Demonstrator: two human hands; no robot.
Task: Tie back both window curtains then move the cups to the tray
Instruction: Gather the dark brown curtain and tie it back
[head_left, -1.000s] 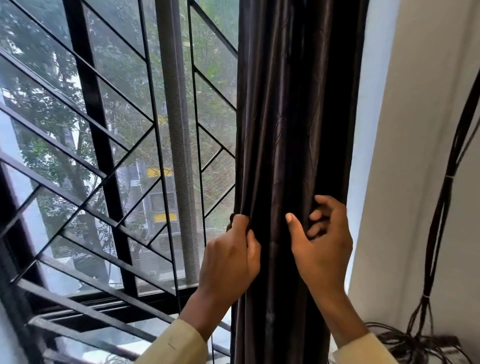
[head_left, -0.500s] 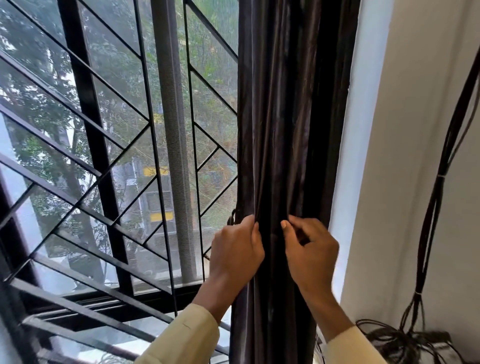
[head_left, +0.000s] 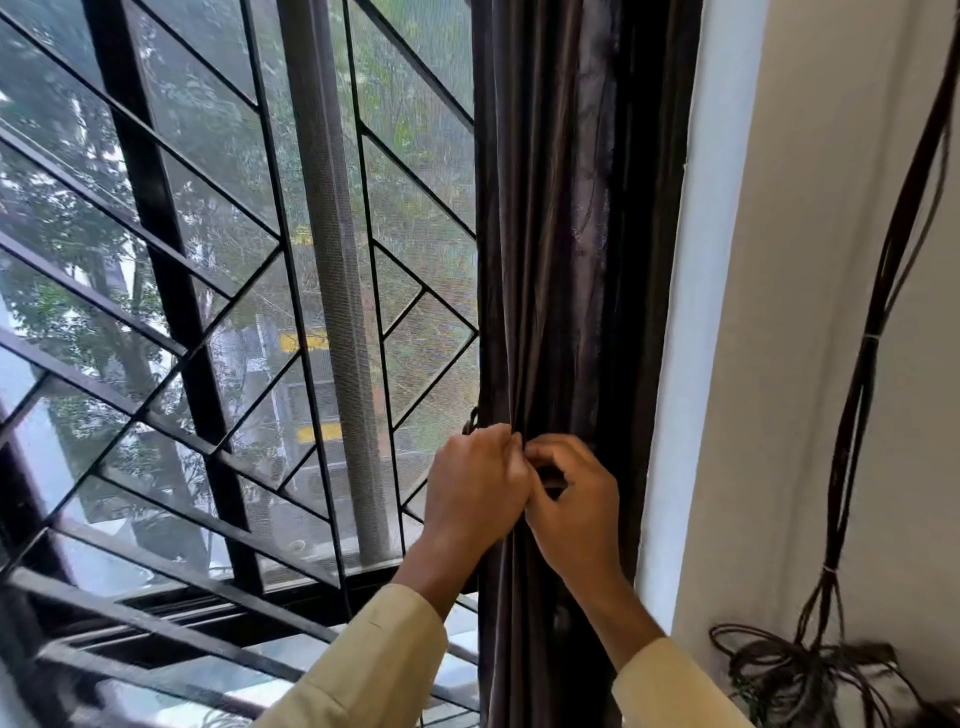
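Gripping the dark curtain (head_left: 545, 260) at the right edge of the window (head_left: 234, 312), the left hand (head_left: 475, 483) and right hand (head_left: 576, 501) touch, fingers curled tight into its folds. Fingertips vanish in fabric; a dark loop (head_left: 470, 422) peeks out beside the left knuckles, too small to identify.

A tangle of dark cables (head_left: 795, 675) lies heaped low at the right, against the pale wall (head_left: 831, 260). The surface under it is too blurred to tell.
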